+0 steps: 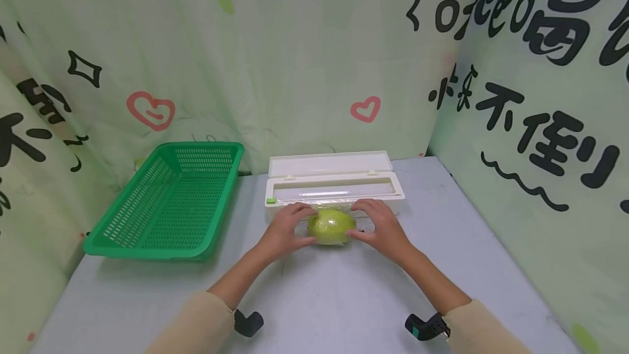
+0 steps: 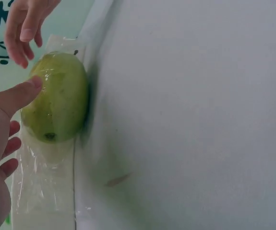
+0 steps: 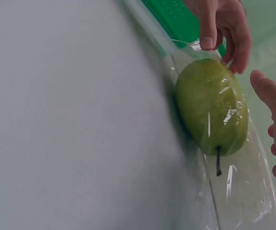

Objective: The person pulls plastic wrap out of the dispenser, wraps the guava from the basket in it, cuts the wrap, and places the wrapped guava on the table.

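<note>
A yellow-green pear [image 1: 330, 226] lies on its side on the white table, against the front of a white cling film dispenser [image 1: 334, 164] whose lid is raised. Clear cling film [image 3: 246, 187] covers the pear, its stem showing in the right wrist view. My left hand [image 1: 286, 229] is at the pear's left end, fingers loosely bent; in the left wrist view its thumb overlaps the fruit, and contact is hard to tell. On the other side my right hand [image 1: 382, 228] curves near the stem end, appearing apart from the pear in the right wrist view.
A green plastic basket [image 1: 147, 254] stands at the table's left. The white tabletop [image 1: 314, 305] stretches in front of the pear. Printed curtains [image 1: 295, 59] close off the back and both sides.
</note>
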Available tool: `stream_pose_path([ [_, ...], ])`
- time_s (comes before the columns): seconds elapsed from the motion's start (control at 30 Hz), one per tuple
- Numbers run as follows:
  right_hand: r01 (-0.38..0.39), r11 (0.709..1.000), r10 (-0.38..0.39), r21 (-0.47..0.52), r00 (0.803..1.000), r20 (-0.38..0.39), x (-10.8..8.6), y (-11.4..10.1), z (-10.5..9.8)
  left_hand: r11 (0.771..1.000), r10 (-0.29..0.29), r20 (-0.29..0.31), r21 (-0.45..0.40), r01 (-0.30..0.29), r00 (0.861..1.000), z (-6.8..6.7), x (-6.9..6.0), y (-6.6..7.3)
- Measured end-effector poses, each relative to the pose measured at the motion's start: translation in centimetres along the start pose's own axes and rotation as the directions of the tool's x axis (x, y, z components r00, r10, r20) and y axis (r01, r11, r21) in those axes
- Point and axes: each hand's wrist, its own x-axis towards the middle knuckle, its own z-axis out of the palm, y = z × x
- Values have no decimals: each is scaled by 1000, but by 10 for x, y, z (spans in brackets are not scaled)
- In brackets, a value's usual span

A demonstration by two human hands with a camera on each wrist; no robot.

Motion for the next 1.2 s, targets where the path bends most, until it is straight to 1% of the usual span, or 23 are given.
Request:
stream_pose_path([
  [0.1,20,1000,-19,-23,999,37,-2,-3,10,997,20,21,70,-21,1000,7,1,3],
  [0.2,47,997,-43,-65,998,54,-4,-4,20,990,36,25,137,-39,999,11,1,5],
  [0.3,49,994,-42,-102,997,69,-5,-5,26,982,36,28,183,-40,999,14,2,5],
  [0.4,50,985,-35,-166,996,87,-5,-6,30,975,27,37,221,-35,999,16,2,6],
  [0.5,70,971,-53,-229,995,81,-7,-6,34,966,32,35,257,-40,999,19,3,5],
  [0.63,100,950,-90,-295,995,48,-7,-6,40,951,70,8,301,-69,998,23,3,3],
  [0.73,108,942,-104,-317,994,30,-6,-6,42,940,94,0,329,-89,996,24,3,2],
  [0.83,105,945,-99,-310,994,38,-4,-5,41,944,95,0,317,-90,995,23,3,2],
  [0.9,95,955,-84,-282,995,52,-1,-5,37,955,86,-3,286,-81,996,19,3,3],
  [1.0,78,968,-64,-239,996,63,4,-4,28,968,55,-13,244,-50,998,13,4,5],
  [1.13,73,978,-62,-197,996,62,12,-5,16,969,44,-31,244,-35,999,3,6,5],
  [1.2,76,981,-65,-178,996,66,15,-5,11,969,60,-42,241,-49,997,-2,8,5],
])
